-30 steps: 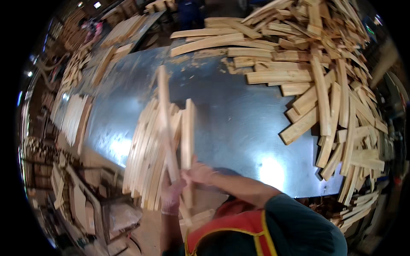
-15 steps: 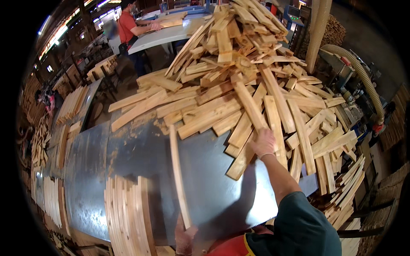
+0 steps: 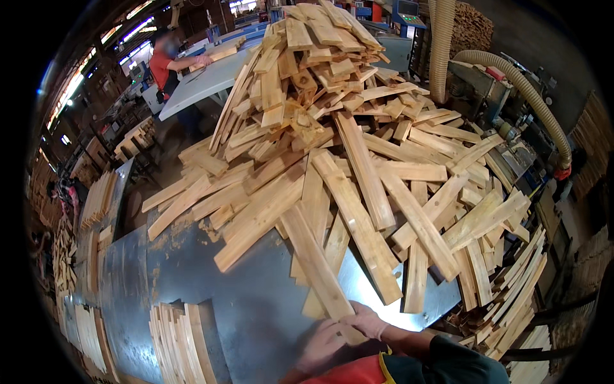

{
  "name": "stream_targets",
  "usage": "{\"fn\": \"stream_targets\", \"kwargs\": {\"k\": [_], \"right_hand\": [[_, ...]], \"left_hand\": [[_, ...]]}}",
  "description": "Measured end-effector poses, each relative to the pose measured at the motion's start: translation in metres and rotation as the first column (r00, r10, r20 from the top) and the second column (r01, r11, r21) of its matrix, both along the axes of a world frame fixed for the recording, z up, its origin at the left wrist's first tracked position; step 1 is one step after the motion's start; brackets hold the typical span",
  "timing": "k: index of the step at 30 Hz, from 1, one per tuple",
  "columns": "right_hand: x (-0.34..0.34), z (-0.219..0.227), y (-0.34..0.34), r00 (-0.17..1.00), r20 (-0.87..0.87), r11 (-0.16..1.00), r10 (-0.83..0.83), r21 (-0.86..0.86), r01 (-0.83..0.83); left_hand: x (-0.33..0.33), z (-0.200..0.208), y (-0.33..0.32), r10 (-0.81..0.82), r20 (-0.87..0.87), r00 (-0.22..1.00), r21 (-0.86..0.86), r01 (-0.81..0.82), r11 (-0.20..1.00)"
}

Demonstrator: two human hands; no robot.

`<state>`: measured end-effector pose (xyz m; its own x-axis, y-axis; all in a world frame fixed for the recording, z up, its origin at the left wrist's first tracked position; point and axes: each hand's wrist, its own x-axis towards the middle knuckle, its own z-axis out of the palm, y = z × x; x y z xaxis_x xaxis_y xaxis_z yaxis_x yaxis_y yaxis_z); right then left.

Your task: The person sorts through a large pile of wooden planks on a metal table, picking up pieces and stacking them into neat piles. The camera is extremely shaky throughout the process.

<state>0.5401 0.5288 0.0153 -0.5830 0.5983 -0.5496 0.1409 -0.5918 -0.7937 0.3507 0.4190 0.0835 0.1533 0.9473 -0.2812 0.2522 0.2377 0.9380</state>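
My right hand (image 3: 366, 321) grips the near end of a flat wooden board (image 3: 314, 256). This board slants up and left from the hand, its far end over the loose boards. Close to the same near end, on its left side, is my left hand (image 3: 322, 347). Motion smears its fingers, so I cannot tell whether they touch the board. Beyond my hands a big heap of loose boards (image 3: 262, 208) covers much of the metal table (image 3: 246, 307). One long board (image 3: 358, 227) lies just right of the held one, pointing toward me.
Upright boards stand in a row (image 3: 179, 339) at the table's near left. Farther left are more stacked strips (image 3: 101, 201). A person in red (image 3: 163, 64) handles wood at a pale table (image 3: 204, 83) at the back. A ribbed hose (image 3: 531, 86) curves over machinery at right.
My right hand has come back toward me with a board from the heap. The narrow board that stood in my left hand no longer shows there. The view has shifted.
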Motion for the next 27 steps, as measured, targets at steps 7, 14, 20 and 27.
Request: {"fn": "stream_targets", "kwargs": {"k": [7, 14, 20, 27], "right_hand": [[0.053, 0.102, 0.057, 0.947, -0.270, 0.956, -0.172, 0.187, 0.227], [0.005, 0.361, 0.391, 0.981, -0.083, 0.599, -0.173, 0.782, 0.172], [-0.041, 0.414, 0.475, 0.812, -0.347, 0.210, -0.469, 0.850, 0.484], [0.031, 0.110, 0.282, 0.850, 0.390, 0.409, -0.353, 0.882, -0.235]], "left_hand": [[-0.031, -0.059, -0.031, 0.619, -0.333, 0.711, 0.138, -0.613, 0.778], [-0.007, -0.070, -0.010, 0.615, -0.303, 0.728, 0.122, -0.610, 0.783], [-0.002, -0.062, 0.016, 0.503, -0.420, 0.756, 0.258, -0.432, 0.864], [-0.099, -0.051, 0.061, 0.515, -0.838, 0.179, 0.488, -0.177, 0.855]]}}
